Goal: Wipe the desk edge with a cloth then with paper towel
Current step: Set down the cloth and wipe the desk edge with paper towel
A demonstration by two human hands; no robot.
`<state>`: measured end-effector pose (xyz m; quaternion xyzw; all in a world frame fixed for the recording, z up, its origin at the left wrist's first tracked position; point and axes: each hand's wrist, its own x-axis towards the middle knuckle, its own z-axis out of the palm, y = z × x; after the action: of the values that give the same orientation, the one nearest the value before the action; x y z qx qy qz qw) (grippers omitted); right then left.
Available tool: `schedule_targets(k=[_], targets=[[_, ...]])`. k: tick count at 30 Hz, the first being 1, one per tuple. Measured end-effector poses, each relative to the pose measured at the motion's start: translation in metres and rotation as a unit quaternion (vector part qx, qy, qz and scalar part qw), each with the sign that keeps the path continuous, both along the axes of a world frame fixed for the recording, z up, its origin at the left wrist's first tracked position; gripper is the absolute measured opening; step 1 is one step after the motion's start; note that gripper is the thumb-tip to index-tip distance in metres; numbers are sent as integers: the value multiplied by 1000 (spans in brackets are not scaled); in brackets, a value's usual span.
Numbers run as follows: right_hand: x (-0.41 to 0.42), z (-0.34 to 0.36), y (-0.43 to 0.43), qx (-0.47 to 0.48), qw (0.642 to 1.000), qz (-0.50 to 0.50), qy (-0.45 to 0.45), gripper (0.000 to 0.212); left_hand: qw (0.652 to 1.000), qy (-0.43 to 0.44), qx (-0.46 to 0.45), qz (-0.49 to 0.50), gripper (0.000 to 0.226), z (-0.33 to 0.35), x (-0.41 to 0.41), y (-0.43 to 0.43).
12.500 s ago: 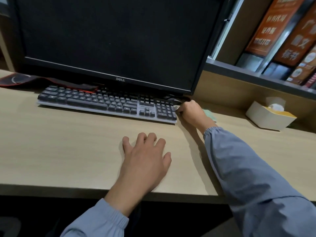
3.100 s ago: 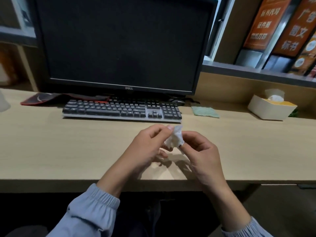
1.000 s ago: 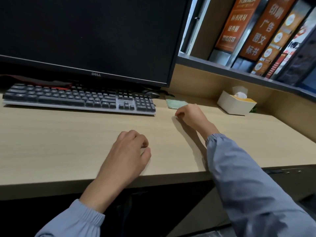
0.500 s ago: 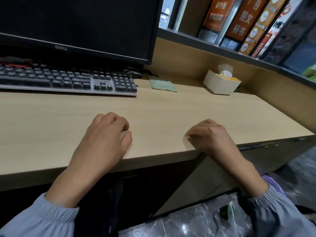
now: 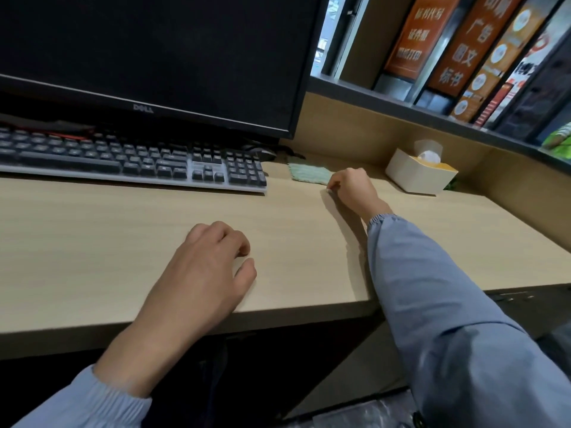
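My right hand [image 5: 352, 189] reaches far across the light wooden desk [image 5: 92, 242], fingers curled down onto its top. A thin white sliver of paper towel [image 5: 327, 190] shows under the fingertips; the rest is hidden in the hand. Just beyond the fingers lies the green cloth [image 5: 309, 174], flat on the desk and untouched. My left hand [image 5: 210, 267] rests knuckles-up near the front desk edge [image 5: 309, 313], fingers curled under, with nothing visible in it.
A dark keyboard [image 5: 133, 162] and a black monitor [image 5: 154, 57] fill the back left. At the back right stands a white tissue box [image 5: 420, 177] against the wooden back panel. Orange books [image 5: 463, 50] stand on the shelf above. Clear plastic [image 5: 355, 415] lies under the desk.
My right hand has moved from the desk's front edge back across the top to just before the green cloth. My left hand has stayed in place.
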<state>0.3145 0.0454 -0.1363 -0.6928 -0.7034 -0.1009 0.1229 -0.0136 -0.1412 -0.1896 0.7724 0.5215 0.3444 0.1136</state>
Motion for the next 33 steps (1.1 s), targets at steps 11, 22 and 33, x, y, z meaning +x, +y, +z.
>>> schedule_targets(k=[11,22,33], targets=[[10,0,-193,10,997,81,7,21,1000,4,11,2,21,-3,2,-1],[-3,-10,-242,51,994,84,43,20,1000,14,23,4,16,-6,4,0],[-44,5,-22,8,999,41,33,34,1000,-9,13,-3,22,-4,1,1]])
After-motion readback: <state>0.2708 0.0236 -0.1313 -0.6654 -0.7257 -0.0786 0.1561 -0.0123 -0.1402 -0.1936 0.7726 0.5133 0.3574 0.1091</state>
